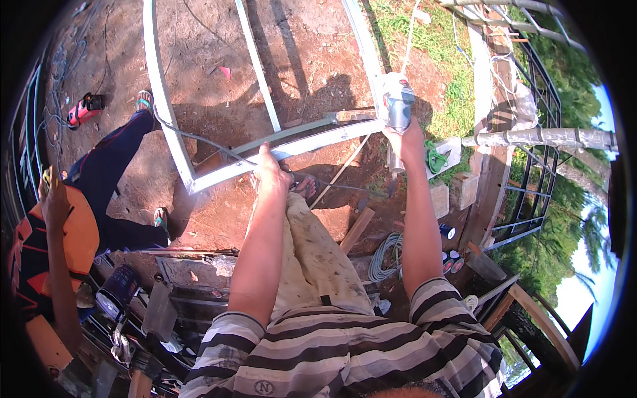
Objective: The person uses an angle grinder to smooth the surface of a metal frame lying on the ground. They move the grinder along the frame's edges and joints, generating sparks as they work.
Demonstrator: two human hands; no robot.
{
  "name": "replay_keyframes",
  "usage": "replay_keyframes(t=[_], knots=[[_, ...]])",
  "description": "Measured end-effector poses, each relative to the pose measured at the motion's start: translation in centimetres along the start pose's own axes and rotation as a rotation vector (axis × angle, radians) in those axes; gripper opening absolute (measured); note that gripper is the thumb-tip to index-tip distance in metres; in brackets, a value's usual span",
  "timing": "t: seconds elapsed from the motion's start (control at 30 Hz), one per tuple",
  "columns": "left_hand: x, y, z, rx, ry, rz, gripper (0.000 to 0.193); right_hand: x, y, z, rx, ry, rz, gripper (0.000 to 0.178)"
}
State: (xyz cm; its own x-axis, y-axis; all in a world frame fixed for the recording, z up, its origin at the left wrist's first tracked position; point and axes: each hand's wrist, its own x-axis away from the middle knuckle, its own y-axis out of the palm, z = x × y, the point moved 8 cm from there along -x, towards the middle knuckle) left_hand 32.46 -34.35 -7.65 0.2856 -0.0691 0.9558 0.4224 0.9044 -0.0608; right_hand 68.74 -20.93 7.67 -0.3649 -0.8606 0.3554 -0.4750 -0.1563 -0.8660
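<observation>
A pale metal frame (325, 139) of long bars stretches away ahead of me, its near bar crossing in front of my body. My left hand (271, 171) is closed around that near bar, thumb on top. A dark cable (206, 138) runs across the frame and passes by this hand. At the frame's near right corner, my right hand (407, 140) grips a rounded white-and-grey object (399, 109), its exact kind unclear. Part of a grey cylinder (395, 161) shows just under that hand.
A person in dark trousers (123, 179) stands at the left, close to the frame. Beyond lies a red-and-black machine (86, 110). Coiled hose (387, 257), a wood offcut (357, 230) and concrete blocks (458, 190) are near my legs and right side. A can (118, 290) stands lower left.
</observation>
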Motion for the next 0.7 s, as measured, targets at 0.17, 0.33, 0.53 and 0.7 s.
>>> replay_keyframes(t=[0.17, 0.33, 0.53, 0.7], knots=[[0.6, 0.2, -0.1, -0.018, -0.021, -0.044, 0.038, -1.8, 0.4, -0.3, 0.003, -0.052, 0.069, 0.072], [2.3, 0.1, 0.1, 0.003, -0.013, 0.031, 0.042, -1.2, 0.0, -0.2, -0.024, -0.014, 0.014, 0.069], [1.5, -0.1, 0.1, 0.013, -0.006, 0.021, 0.041, -0.3, -0.7, -2.0, -0.048, -0.046, -0.006, 0.066], [-1.0, 0.1, -0.3, -0.026, 0.012, -0.078, 0.037, -1.6, 1.1, -0.6, -0.086, -0.037, 0.038, 0.065]])
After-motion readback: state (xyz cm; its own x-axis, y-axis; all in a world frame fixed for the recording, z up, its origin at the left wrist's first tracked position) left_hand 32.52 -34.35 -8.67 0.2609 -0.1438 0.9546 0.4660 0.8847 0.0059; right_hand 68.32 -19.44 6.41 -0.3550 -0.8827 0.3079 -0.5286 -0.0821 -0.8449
